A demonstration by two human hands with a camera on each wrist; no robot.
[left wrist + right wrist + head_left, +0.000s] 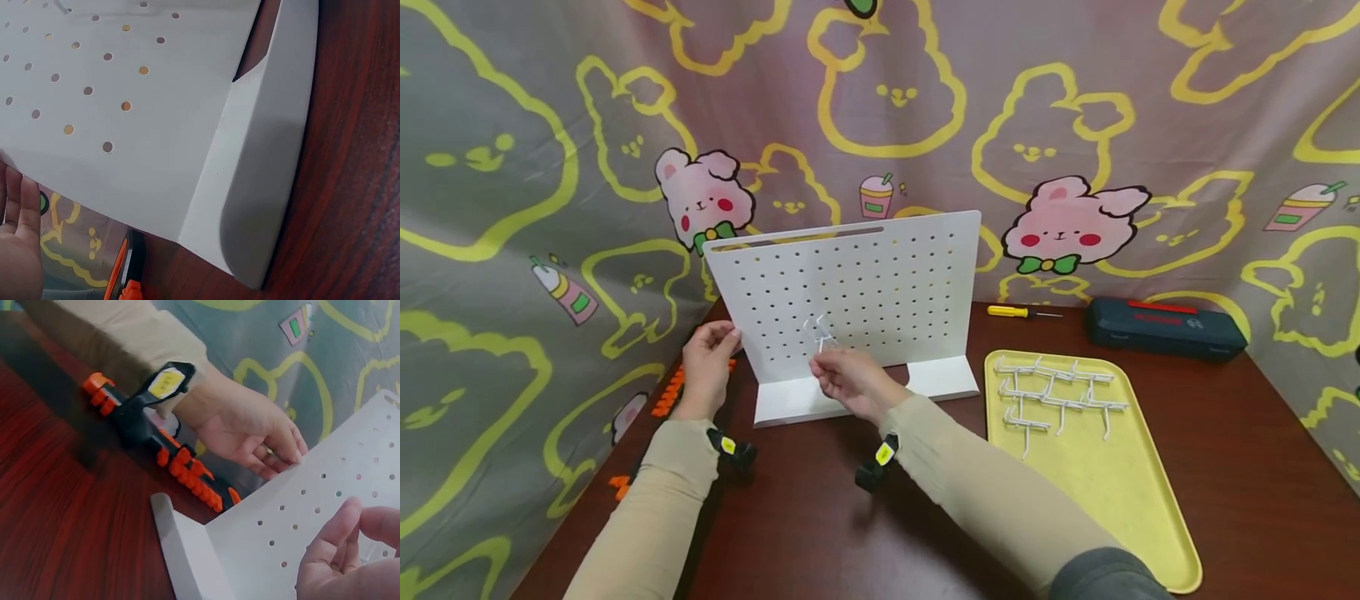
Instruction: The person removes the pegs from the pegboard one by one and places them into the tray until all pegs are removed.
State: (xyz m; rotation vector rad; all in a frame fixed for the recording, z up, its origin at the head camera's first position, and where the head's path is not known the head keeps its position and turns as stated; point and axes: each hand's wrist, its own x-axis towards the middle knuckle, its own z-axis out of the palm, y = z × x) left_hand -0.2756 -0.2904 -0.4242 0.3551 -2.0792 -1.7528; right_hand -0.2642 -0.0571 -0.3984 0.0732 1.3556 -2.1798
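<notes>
A white pegboard (917,329) with rows of round holes stands upright on a bent foot. My left hand (706,367) pinches its left edge between thumb and fingers; the left wrist view catches only some fingers (28,206) at that edge. Near the lower middle of the board, my right hand (859,382) pinches a white wire hook (822,327) between thumb and fingertips. The hook's two prongs point up and overlap the holes in the head view. My right fingers hide most of the hook in the right wrist view.
To the right lies a yellow tray (1090,517) with several white wire hooks (1063,392). Behind it are a yellow-handled screwdriver (1009,312) and a dark case (1165,332). A black strip with orange clips (194,481) lies beyond my left arm. Patterned curtain (925,183) hangs behind.
</notes>
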